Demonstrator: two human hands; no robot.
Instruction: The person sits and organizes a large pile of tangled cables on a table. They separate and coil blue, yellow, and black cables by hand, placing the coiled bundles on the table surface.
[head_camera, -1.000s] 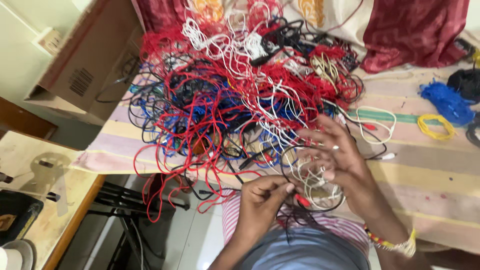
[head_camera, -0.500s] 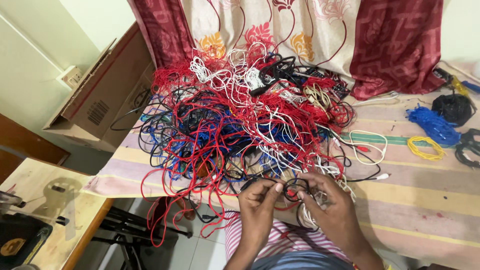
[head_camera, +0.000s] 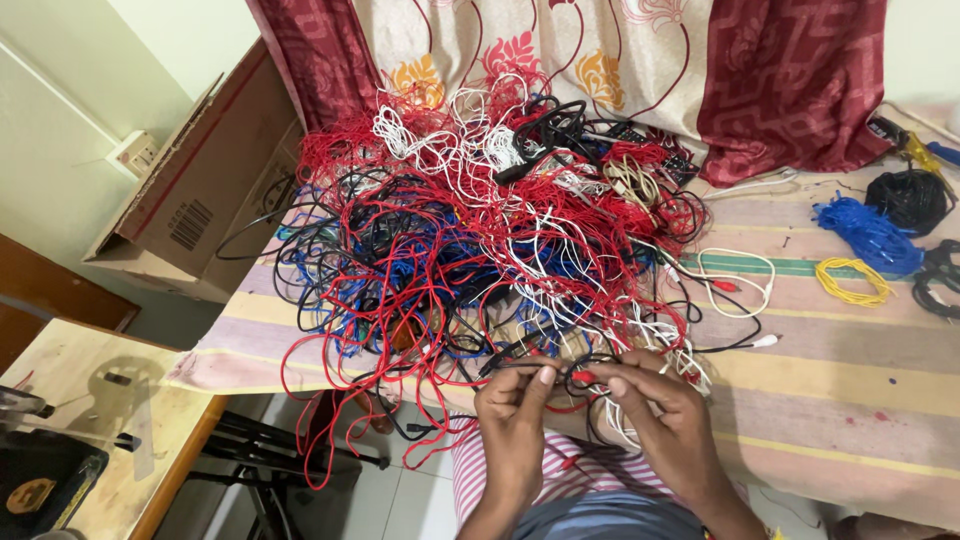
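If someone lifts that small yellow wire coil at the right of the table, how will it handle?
The yellow wire coil looks thin and loosely wound, so probably light and floppy, sagging out of round. No tie is visible, so loops may spread. It lies apart from the big tangled wire pile, so it should lift free without snagging.

A striped cloth (head_camera: 850, 400) in pink, cream and yellow bands covers the work surface. Behind it hangs a curtain (head_camera: 620, 60), cream with a floral print at centre, dark red at both sides. A pale green wall (head_camera: 60, 90) at left carries a switch plate (head_camera: 133, 153). A cardboard box (head_camera: 200, 190) leans beside it. A wooden table (head_camera: 110, 420) stands lower left over a light tiled floor (head_camera: 400, 500). Lighting is even.
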